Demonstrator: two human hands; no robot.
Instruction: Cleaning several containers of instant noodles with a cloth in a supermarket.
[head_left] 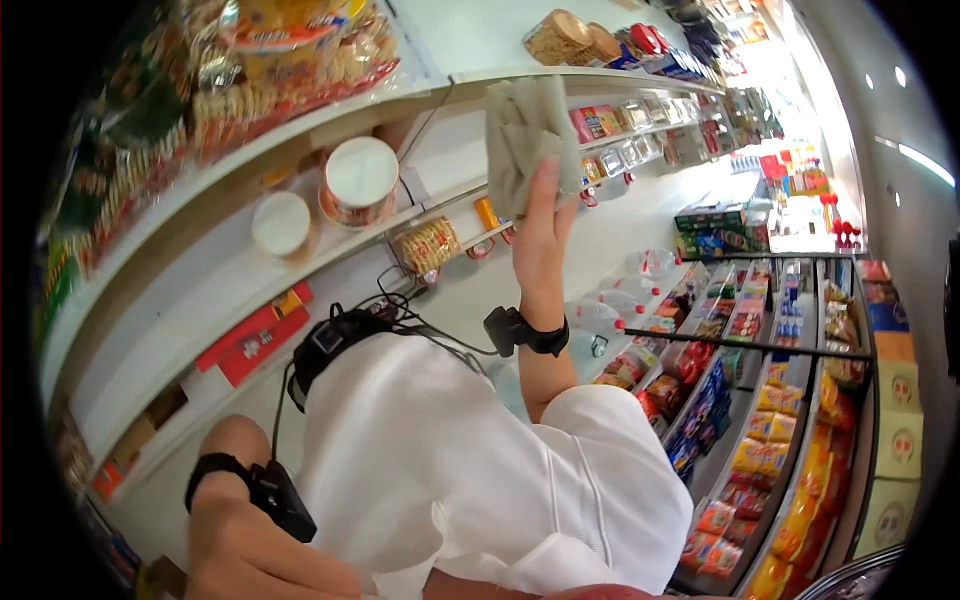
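Observation:
My right hand [543, 215] is raised at the upper middle and grips a folded grey-beige cloth [530, 140]. The thumb lies over the cloth, which is against or just in front of the edge of a white shelf [460, 85]; I cannot tell whether they touch. A black band with a small device [525, 332] circles the right wrist. Low on the left, my left hand [265, 560] is bent in toward the white shirt [420, 450], near its neckline. Its fingers are partly cut off by the lower edge, so their grip is hidden. Another black device [275, 495] sits on that wrist.
Cables [400, 310] run from a black pouch [335, 345] at my waist. Two white-lidded tubs [362, 172] stand on the left shelf, below bagged noodles [240, 125]. Clear bottles [610, 305] and racks of packaged snacks [760, 440] line the right side.

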